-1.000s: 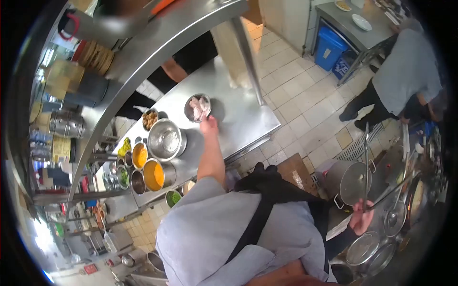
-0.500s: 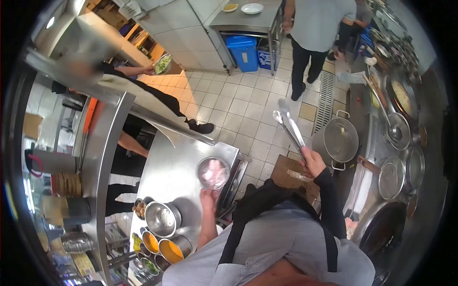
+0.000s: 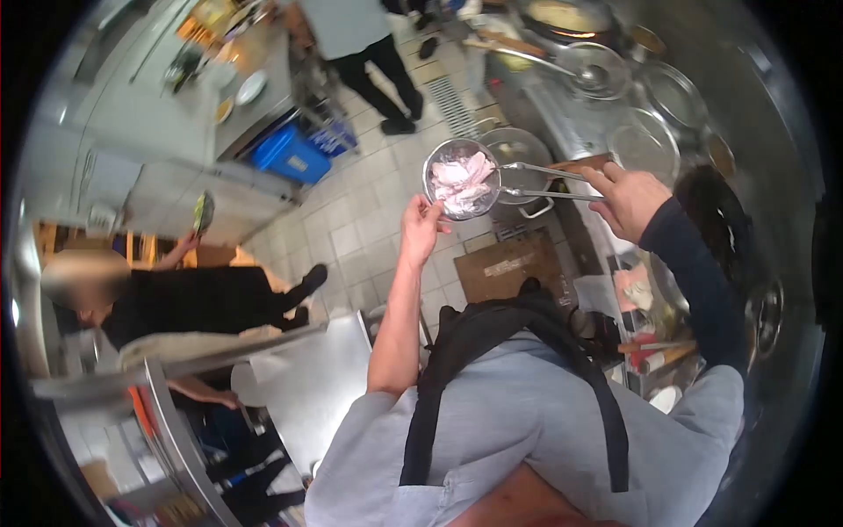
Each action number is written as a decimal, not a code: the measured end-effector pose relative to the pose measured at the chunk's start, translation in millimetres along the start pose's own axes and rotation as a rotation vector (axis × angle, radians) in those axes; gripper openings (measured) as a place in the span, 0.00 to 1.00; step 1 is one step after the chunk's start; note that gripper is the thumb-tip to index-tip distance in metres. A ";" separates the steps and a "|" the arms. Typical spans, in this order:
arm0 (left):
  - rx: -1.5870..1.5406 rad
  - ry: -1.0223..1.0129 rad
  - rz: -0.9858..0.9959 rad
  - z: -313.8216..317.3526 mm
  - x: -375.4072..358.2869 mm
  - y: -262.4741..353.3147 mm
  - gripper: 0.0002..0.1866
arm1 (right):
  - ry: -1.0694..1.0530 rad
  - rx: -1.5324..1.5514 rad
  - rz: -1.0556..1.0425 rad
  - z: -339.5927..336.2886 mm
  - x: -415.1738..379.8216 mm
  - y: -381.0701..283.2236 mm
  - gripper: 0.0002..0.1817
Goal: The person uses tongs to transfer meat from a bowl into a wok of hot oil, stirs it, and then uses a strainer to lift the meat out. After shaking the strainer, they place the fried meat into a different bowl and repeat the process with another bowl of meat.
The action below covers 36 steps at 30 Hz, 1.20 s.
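Note:
My left hand (image 3: 423, 227) grips the near rim of a round metal bowl (image 3: 428, 184), held up in front of me. Pale pink pieces of raw meat (image 3: 464, 181) lie inside it. In my right hand (image 3: 625, 200) is a pair of metal tongs (image 3: 553, 182), its arms spread and pointing left, with the tips at the bowl's right edge. Behind the tongs, lower down, stands a large metal pot (image 3: 518, 147) with loop handles, partly hidden by the bowl and tongs.
On the right, the stove side holds a strainer (image 3: 593, 72), several round pans and a dark wok (image 3: 709, 206). A cardboard sheet (image 3: 505, 270) lies on the floor. At left, a person (image 3: 206, 303) stands beyond the steel counter (image 3: 312, 386); another person (image 3: 364, 61) stands ahead.
I have turned right, toward the stove. My left hand has lifted the bowl of meat off the counter, and the tongs have swung round to the bowl's edge.

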<state>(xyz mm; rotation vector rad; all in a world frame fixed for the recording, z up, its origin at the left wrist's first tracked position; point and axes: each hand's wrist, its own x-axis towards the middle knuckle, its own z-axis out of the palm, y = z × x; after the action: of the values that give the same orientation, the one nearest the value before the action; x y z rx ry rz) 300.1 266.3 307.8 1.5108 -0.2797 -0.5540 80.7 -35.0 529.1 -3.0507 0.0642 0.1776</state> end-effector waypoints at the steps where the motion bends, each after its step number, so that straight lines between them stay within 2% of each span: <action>1: 0.006 -0.053 0.015 17.8 9.0 8.3 0.10 | -0.042 -0.056 0.050 -10.2 -14.3 0.9 0.25; 5: 0.072 -0.241 0.051 108.4 43.0 22.5 0.09 | -0.047 -0.106 0.146 -15.7 -64.9 43.0 0.23; 9: 0.143 -0.374 0.031 197.0 55.9 29.9 0.10 | -0.029 -0.107 0.203 8.3 -105.0 91.1 0.22; 13: 0.232 -0.495 0.034 266.5 60.4 21.7 0.09 | -0.067 -0.078 0.315 32.5 -139.6 121.9 0.19; 16: 0.269 -0.554 -0.001 311.4 57.4 23.4 0.08 | -0.094 -0.119 0.423 54.3 -164.1 145.2 0.22; 19: 0.234 -0.586 -0.062 340.1 65.1 4.3 0.07 | -0.114 -0.083 0.486 49.5 -190.1 150.9 0.16; 22: 0.177 -0.600 -0.109 365.3 72.2 -12.7 0.08 | -0.117 0.008 0.629 39.2 -218.4 149.6 0.17; 28: 0.159 -0.653 -0.159 400.6 81.6 -32.3 0.10 | 0.030 0.046 0.913 23.4 -283.9 155.2 0.19; 32: 0.117 -0.706 -0.205 412.7 77.3 -43.1 0.11 | -0.007 0.052 1.117 50.6 -308.0 196.5 0.18; 36: 0.105 -0.772 -0.198 421.7 72.7 -43.4 0.11 | -0.101 0.068 1.271 134.4 -318.1 263.3 0.17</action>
<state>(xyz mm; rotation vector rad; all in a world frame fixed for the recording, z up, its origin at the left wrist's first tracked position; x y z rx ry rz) 141.6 -132.5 278.5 1.3752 -0.7647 -1.2930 -262.6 -273.6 411.8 -2.4145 1.8719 0.3631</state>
